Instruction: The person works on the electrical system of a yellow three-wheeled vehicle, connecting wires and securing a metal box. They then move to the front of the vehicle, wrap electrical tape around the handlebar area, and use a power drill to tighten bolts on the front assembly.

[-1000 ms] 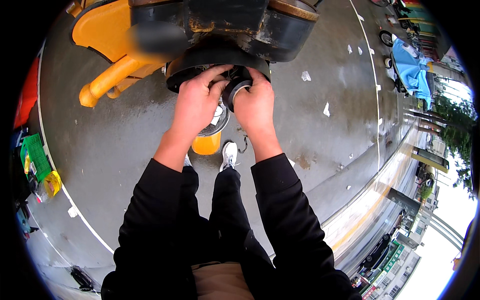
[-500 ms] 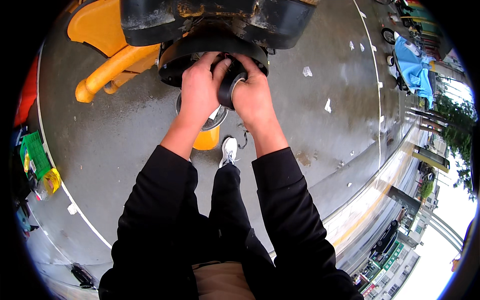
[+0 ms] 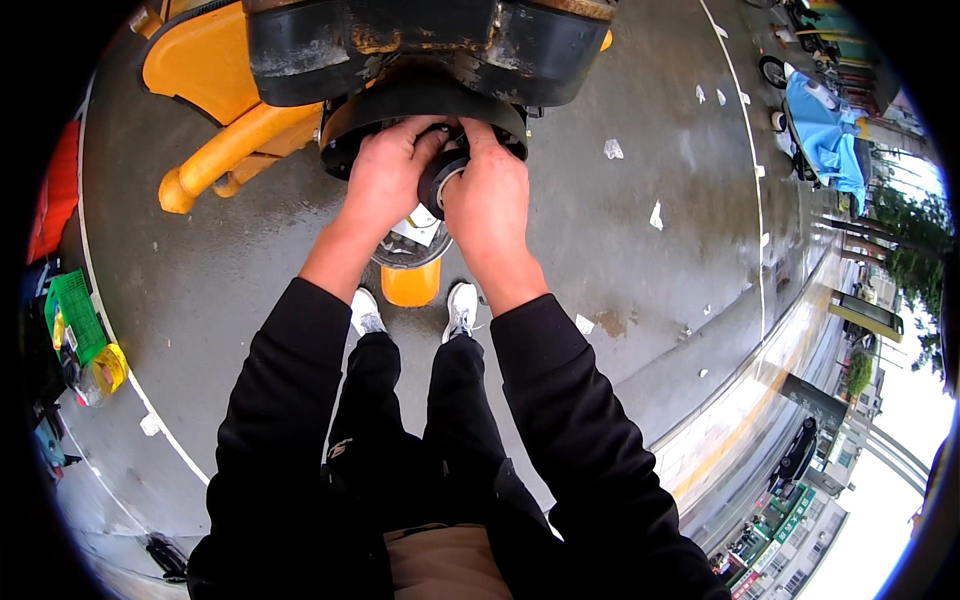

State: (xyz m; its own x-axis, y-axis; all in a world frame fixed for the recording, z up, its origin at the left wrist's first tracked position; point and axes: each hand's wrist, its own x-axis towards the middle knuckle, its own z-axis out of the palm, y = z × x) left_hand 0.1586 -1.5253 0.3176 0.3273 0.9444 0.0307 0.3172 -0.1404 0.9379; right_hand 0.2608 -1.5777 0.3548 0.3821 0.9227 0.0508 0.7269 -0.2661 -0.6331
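Both hands reach into the open rear of a round black housing (image 3: pixel 342 130) under a scratched black machine body (image 3: pixel 425 50). My right hand (image 3: pixel 490 200) grips a roll of black tape (image 3: pixel 430 187), which hangs between the two hands. Beside it, my left hand (image 3: pixel 383 182) has its thumb and index finger pinched together just inside the housing's rim. Whatever those fingertips hold is hidden in the dark interior. Below the hands is a round, dark-rimmed container (image 3: pixel 410 258) with a white piece inside, and an orange-yellow part (image 3: pixel 411 285) shows under it.
An orange machine arm (image 3: pixel 215 160) juts out at the left. On the wet grey ground lie paper scraps (image 3: pixel 613 149). A green crate (image 3: pixel 76 315) and yellow bag (image 3: pixel 108 370) stand far left; a blue-covered vehicle (image 3: pixel 825 130) is far right. My shoes (image 3: pixel 461 308) are below.
My hands have shifted slightly left and stay at the housing, the tape roll moving along with the right one. My left shoe and more of the container now show.
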